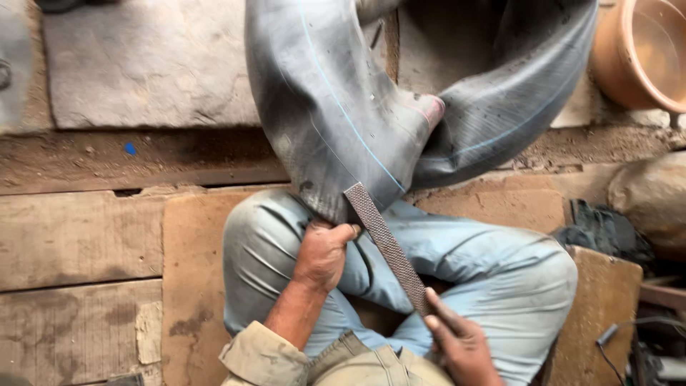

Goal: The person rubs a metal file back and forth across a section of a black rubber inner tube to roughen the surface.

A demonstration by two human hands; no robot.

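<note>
1. A black rubber inner tube (336,107) hangs in a big fold over the person's left knee, its lower edge resting on the pale blue trousers (493,264). A thin blue line runs along its surface.
2. A flat metal rasp (388,246) lies slanted across the lap, its far tip touching the tube's lower edge.
3. The left hand (323,255) is clenched on the bottom edge of the tube, thumb pressing toward the rasp.
4. The right hand (461,343) pinches the near end of the rasp, fingers closed around it, forefinger laid along the blade.
5. The tube's second loop (522,86) curves off to the upper right and covers part of the ground behind it.
6. Under the legs lie worn wooden boards (78,236) and a flat brown sheet (189,271).
7. Beyond the tube sits a grey stone slab (143,64).
8. An orange-brown basin (643,50) stands at the upper right, well apart from the hands.
9. A dark rag (604,229) and a rounded stone (654,196) sit at the right edge.
</note>
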